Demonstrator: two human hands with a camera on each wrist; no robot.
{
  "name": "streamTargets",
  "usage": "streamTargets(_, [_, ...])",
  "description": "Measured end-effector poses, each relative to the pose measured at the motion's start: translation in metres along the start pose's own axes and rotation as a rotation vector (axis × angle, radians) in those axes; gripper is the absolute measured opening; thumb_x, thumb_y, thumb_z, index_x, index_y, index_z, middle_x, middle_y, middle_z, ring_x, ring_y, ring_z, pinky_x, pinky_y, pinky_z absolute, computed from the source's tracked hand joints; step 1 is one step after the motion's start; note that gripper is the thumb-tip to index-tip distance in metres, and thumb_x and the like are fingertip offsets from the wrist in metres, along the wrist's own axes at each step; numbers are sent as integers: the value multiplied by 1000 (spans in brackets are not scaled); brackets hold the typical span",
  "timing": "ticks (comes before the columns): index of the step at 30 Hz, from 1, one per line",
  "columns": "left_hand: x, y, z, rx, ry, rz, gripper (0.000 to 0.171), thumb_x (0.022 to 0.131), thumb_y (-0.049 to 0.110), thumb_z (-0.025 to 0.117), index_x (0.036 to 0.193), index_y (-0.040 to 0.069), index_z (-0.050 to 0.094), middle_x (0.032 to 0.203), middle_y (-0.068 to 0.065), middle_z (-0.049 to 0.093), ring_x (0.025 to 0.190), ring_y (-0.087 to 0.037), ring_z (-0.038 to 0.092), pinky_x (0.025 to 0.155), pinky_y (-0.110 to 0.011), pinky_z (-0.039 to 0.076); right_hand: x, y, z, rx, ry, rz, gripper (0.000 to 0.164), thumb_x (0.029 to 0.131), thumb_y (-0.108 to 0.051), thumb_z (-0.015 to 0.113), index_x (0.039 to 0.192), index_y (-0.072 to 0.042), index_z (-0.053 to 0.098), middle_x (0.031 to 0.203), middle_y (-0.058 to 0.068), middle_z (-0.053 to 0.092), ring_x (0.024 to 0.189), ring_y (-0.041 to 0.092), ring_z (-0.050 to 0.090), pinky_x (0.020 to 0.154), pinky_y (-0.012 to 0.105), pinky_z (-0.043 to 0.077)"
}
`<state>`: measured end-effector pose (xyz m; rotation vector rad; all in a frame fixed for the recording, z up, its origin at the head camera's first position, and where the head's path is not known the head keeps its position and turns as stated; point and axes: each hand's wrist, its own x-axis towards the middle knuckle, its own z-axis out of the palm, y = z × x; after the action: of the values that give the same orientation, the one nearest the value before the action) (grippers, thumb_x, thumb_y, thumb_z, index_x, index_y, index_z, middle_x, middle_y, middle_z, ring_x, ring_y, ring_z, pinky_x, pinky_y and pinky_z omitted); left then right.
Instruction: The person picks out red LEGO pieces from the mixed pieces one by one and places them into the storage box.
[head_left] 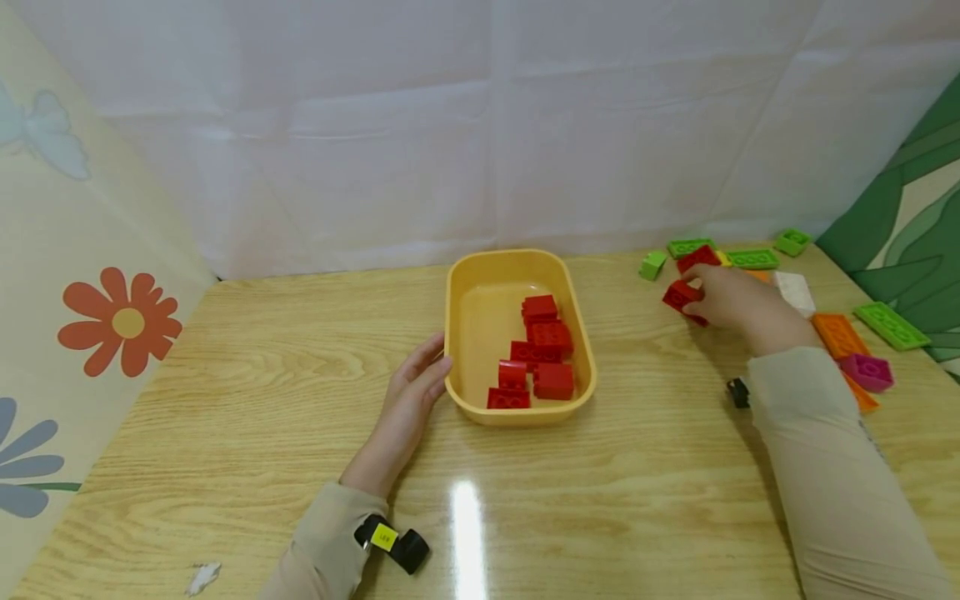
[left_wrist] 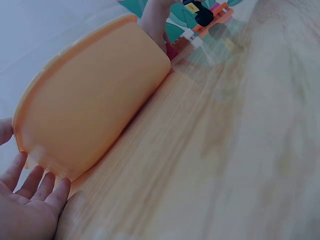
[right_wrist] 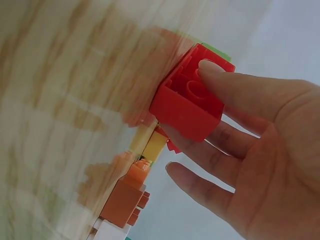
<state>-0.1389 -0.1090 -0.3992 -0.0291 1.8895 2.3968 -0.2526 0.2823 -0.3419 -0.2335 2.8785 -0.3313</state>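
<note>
A yellow plastic tub (head_left: 467,296) stands on the table with several red toy bricks (head_left: 552,381) lying along its right side. My left hand (head_left: 408,400) rests against the tub's left wall. In the left wrist view its fingers (left_wrist: 34,181) are fairly straight and touch the outside of the tub. Over at the right, my right hand (head_left: 731,304) pinches a red brick (head_left: 681,296). The right wrist view shows this brick (right_wrist: 186,112) tilted, its hollow underside facing the thumb. Behind it in the head view lies another red brick (head_left: 697,257).
Around the right hand lie green plates (head_left: 892,325), a lime brick (head_left: 652,265), a white piece (head_left: 795,293), an orange plate (head_left: 840,335) and a magenta brick (head_left: 867,372). A white cloth (head_left: 360,133) hangs along the table's back edge.
</note>
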Motion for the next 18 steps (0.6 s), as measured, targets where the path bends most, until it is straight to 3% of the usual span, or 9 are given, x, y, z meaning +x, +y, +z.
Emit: streamTargets(18, [-2,2,0,-6,-10,-1,52,94,13,50,142,1,36,149,-16,38,129,-24,42,114,-44,34,-1,-4,-1,-30,27,-6,45,90,-11,54,129,9,43,116,39,56,96,42,55,82,60,49])
